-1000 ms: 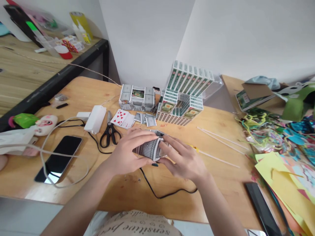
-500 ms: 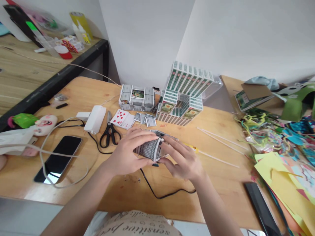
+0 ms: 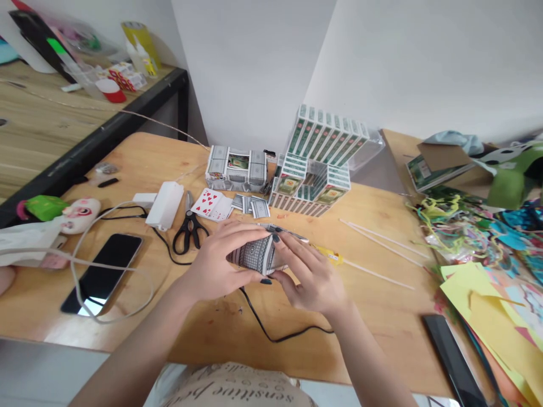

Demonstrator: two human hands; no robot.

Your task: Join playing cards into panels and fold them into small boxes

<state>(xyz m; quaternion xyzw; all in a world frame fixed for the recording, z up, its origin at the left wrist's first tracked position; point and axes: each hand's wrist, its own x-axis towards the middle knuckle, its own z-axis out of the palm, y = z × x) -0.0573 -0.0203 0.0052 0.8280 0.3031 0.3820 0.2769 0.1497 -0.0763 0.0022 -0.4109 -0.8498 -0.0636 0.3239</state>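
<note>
A curved piece made of grey patterned playing cards (image 3: 254,254) is held between both hands above the middle of the table. My left hand (image 3: 218,257) grips its left side, thumb below and fingers over the top. On its right side, my right hand (image 3: 311,271) presses with bent fingers, thumb underneath. Behind the hands lie loose cards: a face-up pile with a seven of hearts (image 3: 207,203) and several face-down ones (image 3: 254,206). A box-like structure of cards (image 3: 236,169) stands farther back, beside stacked green and white card boxes (image 3: 316,169).
Black scissors (image 3: 189,229), a white adapter (image 3: 165,205) and a phone (image 3: 104,271) with looping cables lie left. A yellow-handled tool (image 3: 330,254) and thin white sticks (image 3: 382,240) are right, before coloured paper (image 3: 487,316) and a black object (image 3: 452,356).
The fingers of my right hand have shifted slightly on the card piece, their dark nails now showing at its top edge. Both hands keep their hold.
</note>
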